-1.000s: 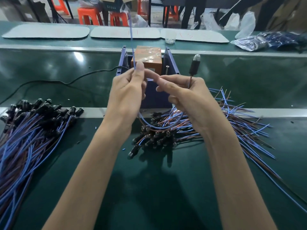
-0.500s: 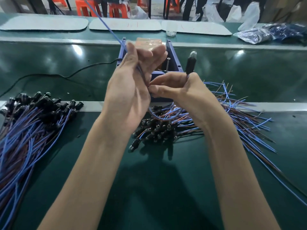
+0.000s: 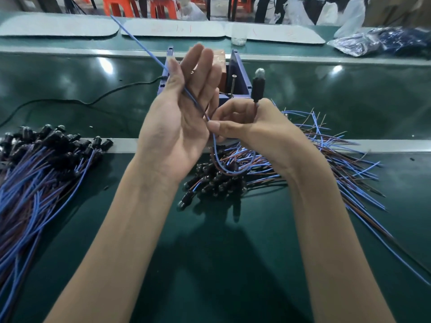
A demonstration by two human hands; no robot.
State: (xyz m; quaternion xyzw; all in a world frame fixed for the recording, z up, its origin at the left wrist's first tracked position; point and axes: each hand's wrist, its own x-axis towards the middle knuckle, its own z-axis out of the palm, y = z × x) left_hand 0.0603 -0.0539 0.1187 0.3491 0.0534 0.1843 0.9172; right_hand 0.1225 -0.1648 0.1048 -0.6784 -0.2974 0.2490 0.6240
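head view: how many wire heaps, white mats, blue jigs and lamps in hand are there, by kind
heaps: 2, the left heap and the centre heap
white mats: 3
blue jig: 1
wired lamp in the right hand: 1
total: 7

Bare hands and forearms, seen from above
Left hand (image 3: 177, 127) and right hand (image 3: 251, 131) uncovered; forearms slim, bare to the near edge; thumbnails short and trimmed; creased left palm.
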